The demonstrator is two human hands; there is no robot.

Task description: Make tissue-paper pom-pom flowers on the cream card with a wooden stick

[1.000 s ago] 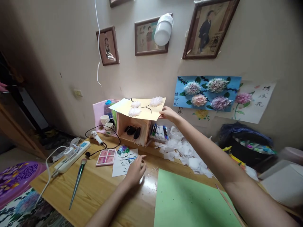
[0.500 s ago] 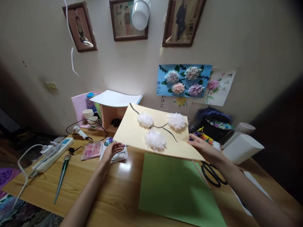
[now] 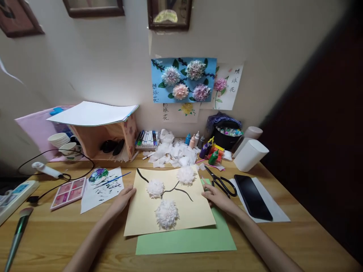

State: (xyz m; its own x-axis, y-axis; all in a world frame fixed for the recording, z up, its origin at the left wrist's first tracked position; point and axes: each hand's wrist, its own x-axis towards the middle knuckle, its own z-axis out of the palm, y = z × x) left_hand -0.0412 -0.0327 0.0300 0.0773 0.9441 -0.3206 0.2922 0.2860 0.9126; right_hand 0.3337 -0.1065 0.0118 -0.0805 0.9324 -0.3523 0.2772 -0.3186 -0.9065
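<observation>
While the cream card w/ three tissue flowers lies on the green sheet on the counter, left hand & right hand rest loosely open-fingered at its side edges, gripping nothing. Best: press edges flat, avoid crushing flowers.

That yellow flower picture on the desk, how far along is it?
Done: three white paper flowers and black stems sit on the yellow sheet, which lies over a green sheet. In hand: the left hand and right hand rest at its edges. Left, judging by the blue wall picture: probably colour and leaves.
</observation>
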